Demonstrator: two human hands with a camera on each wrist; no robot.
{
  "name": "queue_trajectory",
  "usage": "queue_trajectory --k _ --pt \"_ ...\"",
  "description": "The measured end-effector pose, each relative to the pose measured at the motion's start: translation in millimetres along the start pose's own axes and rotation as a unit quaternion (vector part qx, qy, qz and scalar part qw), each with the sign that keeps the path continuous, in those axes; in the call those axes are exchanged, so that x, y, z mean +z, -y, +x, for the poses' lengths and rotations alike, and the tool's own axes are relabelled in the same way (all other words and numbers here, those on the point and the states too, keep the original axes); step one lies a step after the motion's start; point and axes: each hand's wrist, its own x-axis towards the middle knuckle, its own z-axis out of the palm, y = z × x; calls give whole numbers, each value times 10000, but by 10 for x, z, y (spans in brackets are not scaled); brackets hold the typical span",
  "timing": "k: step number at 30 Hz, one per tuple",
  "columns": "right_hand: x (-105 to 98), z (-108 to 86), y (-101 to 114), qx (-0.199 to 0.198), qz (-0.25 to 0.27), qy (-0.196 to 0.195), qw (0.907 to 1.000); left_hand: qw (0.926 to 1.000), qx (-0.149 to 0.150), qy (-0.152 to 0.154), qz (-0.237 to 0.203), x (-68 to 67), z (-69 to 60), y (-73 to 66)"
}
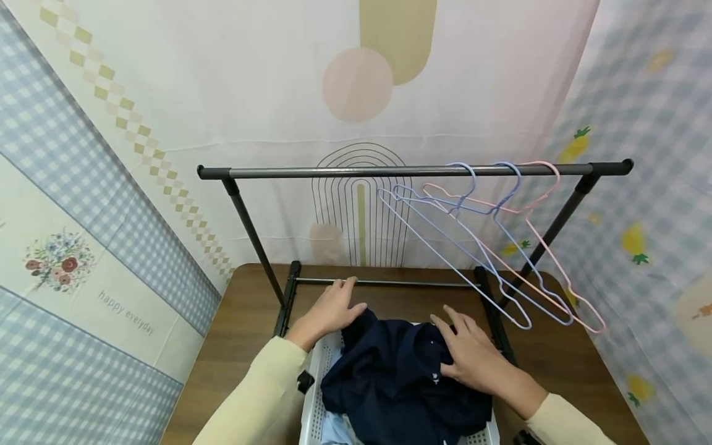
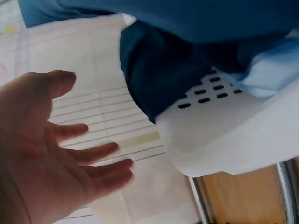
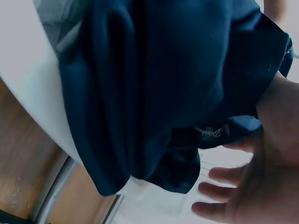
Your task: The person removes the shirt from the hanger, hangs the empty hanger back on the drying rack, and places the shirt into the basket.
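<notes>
A dark navy garment point(image 1: 397, 371) with small white marks lies heaped in a white perforated basket point(image 1: 314, 383), partly over its rim. Light blue cloth point(image 1: 335, 428) shows beneath it at the left. My left hand point(image 1: 329, 307) hovers by the garment's far left corner, fingers spread; in the left wrist view a gap separates this hand point(image 2: 60, 149) from the navy cloth point(image 2: 154, 70). On the right, my right hand point(image 1: 471, 352) is at the garment's edge with fingers extended. The right wrist view shows white lettering point(image 3: 210, 132) on the cloth; part of the thumb side is hidden there.
A black and grey clothes rack point(image 1: 289, 172) stands behind the basket on a brown wooden table point(image 1: 222, 358). Two blue hangers point(image 1: 508, 191) and a pink hanger point(image 1: 547, 244) hang from its bar at the right. Patterned cloth walls point(image 1: 222, 74) enclose the table.
</notes>
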Motion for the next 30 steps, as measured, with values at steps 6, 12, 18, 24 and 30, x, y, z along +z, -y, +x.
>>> queue_trajectory --k 6,12,18,24,30 --pt "-72 5 -82 -157 1262 880 9880 9911 -764 1089 -29 110 285 73" --pt "-123 -10 -243 -780 2313 1740 9540 9955 22 946 -112 219 376 112" --pt "-160 -24 -384 -1387 2816 2050 9270 9968 699 97 -373 217 332 107" --pt "-140 -5 -358 -1416 2512 1653 9431 9861 1406 -537 -698 93 22 -65" --pt "-9 38 -266 -1141 2299 1583 9534 9677 2449 -156 -570 65 -404 -250"
